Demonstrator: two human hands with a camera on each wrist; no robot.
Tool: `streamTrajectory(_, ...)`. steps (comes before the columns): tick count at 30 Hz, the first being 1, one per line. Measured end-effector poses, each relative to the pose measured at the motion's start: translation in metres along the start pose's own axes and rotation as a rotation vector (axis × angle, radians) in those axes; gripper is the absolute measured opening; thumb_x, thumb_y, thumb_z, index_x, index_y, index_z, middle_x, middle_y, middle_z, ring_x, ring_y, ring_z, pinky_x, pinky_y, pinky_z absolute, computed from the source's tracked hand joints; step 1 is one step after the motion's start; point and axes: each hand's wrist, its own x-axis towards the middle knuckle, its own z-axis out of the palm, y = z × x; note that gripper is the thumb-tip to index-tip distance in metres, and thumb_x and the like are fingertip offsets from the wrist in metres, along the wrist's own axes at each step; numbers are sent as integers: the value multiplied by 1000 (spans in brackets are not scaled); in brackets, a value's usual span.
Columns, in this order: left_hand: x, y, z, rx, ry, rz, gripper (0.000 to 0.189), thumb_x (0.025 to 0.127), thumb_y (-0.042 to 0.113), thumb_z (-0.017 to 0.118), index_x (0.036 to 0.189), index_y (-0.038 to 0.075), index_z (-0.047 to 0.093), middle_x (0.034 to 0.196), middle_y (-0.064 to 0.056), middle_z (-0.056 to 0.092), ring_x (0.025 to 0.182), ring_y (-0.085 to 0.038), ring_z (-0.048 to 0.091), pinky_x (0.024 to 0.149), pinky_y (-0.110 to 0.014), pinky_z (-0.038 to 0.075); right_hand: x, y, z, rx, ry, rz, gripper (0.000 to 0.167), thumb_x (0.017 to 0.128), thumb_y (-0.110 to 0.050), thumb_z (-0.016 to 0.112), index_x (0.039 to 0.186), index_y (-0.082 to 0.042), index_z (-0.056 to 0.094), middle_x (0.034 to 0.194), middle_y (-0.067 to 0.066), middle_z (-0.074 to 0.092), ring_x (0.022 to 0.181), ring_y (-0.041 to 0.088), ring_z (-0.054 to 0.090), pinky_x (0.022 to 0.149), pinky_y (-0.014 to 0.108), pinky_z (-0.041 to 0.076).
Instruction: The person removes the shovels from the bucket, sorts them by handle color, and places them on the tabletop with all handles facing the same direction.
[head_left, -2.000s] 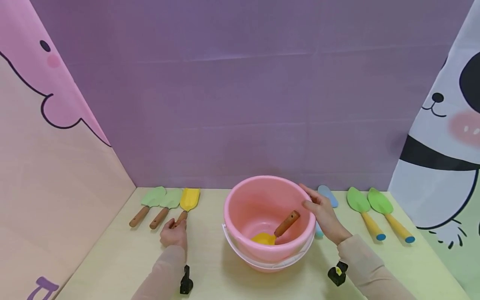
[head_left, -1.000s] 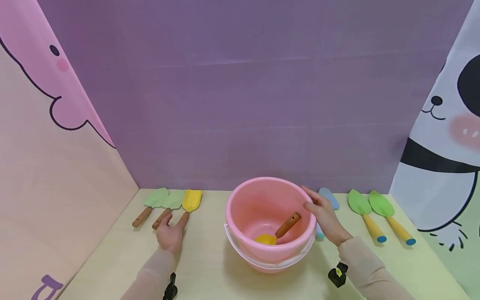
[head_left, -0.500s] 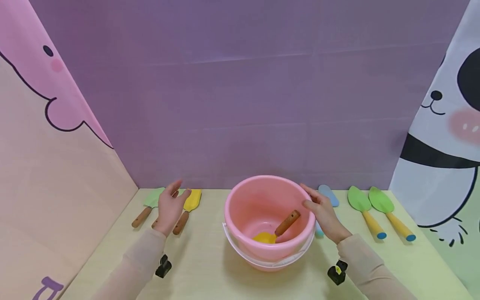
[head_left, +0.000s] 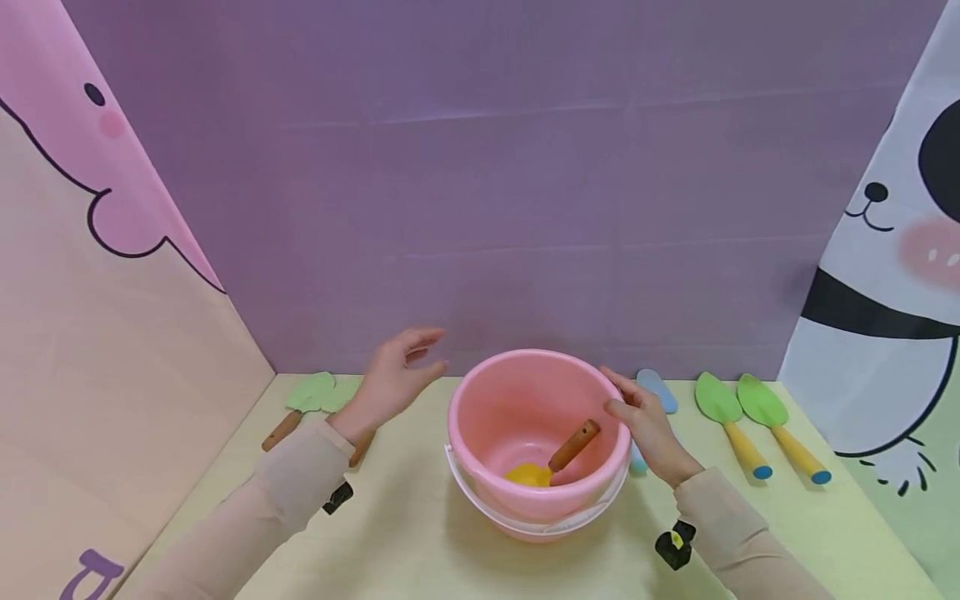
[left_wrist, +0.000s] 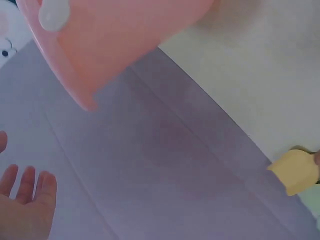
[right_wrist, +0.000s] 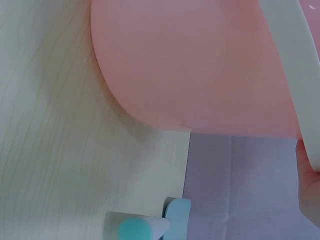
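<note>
A pink bucket (head_left: 487,492) with a white handle stands mid-table, and my right hand (head_left: 651,433) grips its right rim, thumb over the inner side. Inside it lies a small shovel with a yellow blade and wooden handle (head_left: 575,446). My left hand (head_left: 397,375) is raised left of the bucket rim, fingers loosely spread and holding nothing; the left wrist view shows its fingers (left_wrist: 45,187) apart from the bucket. Behind that hand another yellow shovel (left_wrist: 295,172) lies on the table, its blade hidden in the head view and its wooden handle (head_left: 362,448) partly showing.
Two pale green shovels with wooden handles lie at the left, one of them (head_left: 311,392) nearest the wall. At the right are two bright green trowels (head_left: 720,400) with yellow handles. A blue shovel (head_left: 657,392) is partly behind my right hand. A purple cloth (head_left: 480,208) hangs behind.
My left hand has let go of the yellow shovel's handle, risen, and moved right toward the bucket. The shovel stays on the table. My right hand keeps its grip on the rim.
</note>
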Motion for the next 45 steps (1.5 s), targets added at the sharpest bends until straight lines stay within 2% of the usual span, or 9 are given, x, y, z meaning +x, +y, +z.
streamTrajectory(8, 0, 28, 25, 158, -208, 175, 38, 81, 9, 66, 118, 4, 60, 117, -9, 60, 105, -28, 58, 89, -38, 49, 0, 1, 0, -21, 4, -9, 55, 90, -10, 44, 143, -6, 30, 143, 17, 36, 116, 22, 50, 83, 19, 48)
streamTrajectory(14, 1, 47, 43, 248, -386, 170, 36, 84, 15, 64, 120, 12, 60, 117, -2, 61, 103, -19, 56, 88, -34, 48, 0, 1, 0, -17, 8, -15, 54, 90, -9, 44, 143, -6, 31, 140, 19, 40, 105, 8, 56, 81, 20, 49)
streamTrajectory(18, 6, 55, 57, 298, -474, 219, 33, 85, 14, 63, 117, 9, 62, 115, -1, 63, 105, -17, 56, 91, -31, 47, 0, 1, -1, -10, 16, -19, 54, 90, -10, 44, 143, -6, 31, 139, 19, 41, 101, 3, 57, 82, 20, 50)
streamTrajectory(22, 7, 58, 72, 373, -544, 288, 29, 85, 14, 62, 114, 9, 64, 111, -1, 64, 106, -16, 57, 91, -26, 46, 0, 1, -1, -20, 28, -7, 54, 90, -10, 44, 142, -6, 32, 139, 18, 41, 106, 8, 55, 82, 19, 49)
streamTrajectory(27, 7, 57, 88, 370, -610, 282, 27, 86, 17, 61, 112, 13, 65, 108, 3, 65, 101, -13, 59, 88, -21, 46, 1, 2, 0, -18, 32, -2, 54, 89, -9, 44, 142, -6, 33, 141, 18, 39, 119, 26, 47, 84, 19, 48)
streamTrajectory(33, 11, 47, 105, 351, -608, 343, 24, 86, 19, 59, 109, 18, 67, 103, 7, 66, 92, -8, 57, 82, -18, 45, 3, 2, 1, -6, 16, -5, 54, 89, -9, 44, 142, -7, 33, 142, 16, 38, 123, 32, 43, 86, 21, 48)
streamTrajectory(37, 16, 40, 116, 298, -601, 296, 28, 85, 17, 61, 112, 19, 65, 105, 7, 65, 94, -9, 57, 83, -19, 45, 2, 1, 0, -8, 25, -5, 54, 89, -9, 44, 142, -7, 34, 141, 16, 39, 118, 26, 48, 85, 22, 49)
streamTrajectory(42, 19, 28, 130, 182, -612, 132, 34, 84, 13, 62, 117, 18, 61, 112, 4, 63, 99, -12, 57, 87, -22, 46, 2, 1, 1, -13, 37, -4, 54, 88, -8, 45, 141, -6, 35, 140, 16, 40, 110, 11, 53, 82, 18, 48)
streamTrajectory(45, 21, 24, 136, 166, -617, 82, 34, 84, 13, 62, 117, 16, 60, 112, 2, 62, 100, -14, 57, 88, -24, 47, 1, 1, 1, -14, 35, -12, 54, 88, -8, 45, 141, -5, 35, 141, 16, 39, 112, 11, 52, 82, 16, 47)
